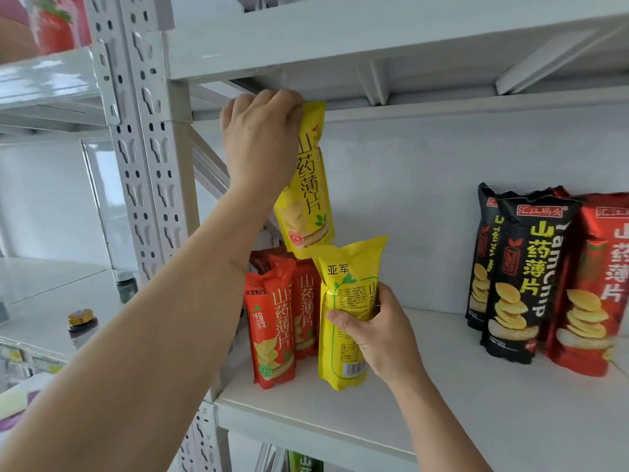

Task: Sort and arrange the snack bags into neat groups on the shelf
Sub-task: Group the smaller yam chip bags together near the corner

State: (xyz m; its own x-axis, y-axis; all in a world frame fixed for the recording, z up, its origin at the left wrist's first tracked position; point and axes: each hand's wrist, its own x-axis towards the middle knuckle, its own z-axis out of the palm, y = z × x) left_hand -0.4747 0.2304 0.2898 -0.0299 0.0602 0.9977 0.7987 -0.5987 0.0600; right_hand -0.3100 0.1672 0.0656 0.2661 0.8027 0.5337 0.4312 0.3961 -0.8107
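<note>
Two yellow snack bags are in the person's hands at the left end of the white shelf [476, 396]. The left hand [258, 144] is closed over the top seal of the upper yellow bag [311, 185], which hangs in the air just under the shelf board above, its lower edge near the top of the second one. The right hand [371, 332] wraps around the middle of the lower yellow bag [343, 301], whose base appears to rest on the shelf, upright, its printed back with a barcode facing out.

Both bags look light, puffed with air, and made of slick crinkly film, so they would probably slip under a loose pinch and topple easily. The chips inside are likely brittle; squeezing the belly hard risks crushing them. The flat crimped seal at the top, or a gentle hold around the sides, seems the safest place to grip.

Just left of the lower bag, touching it, stand the orange-red bags [272, 328] in a tight upright cluster. Well apart to the right stand the black bags [514, 277] and dark red bags [592, 284], overlapping one another.
</note>
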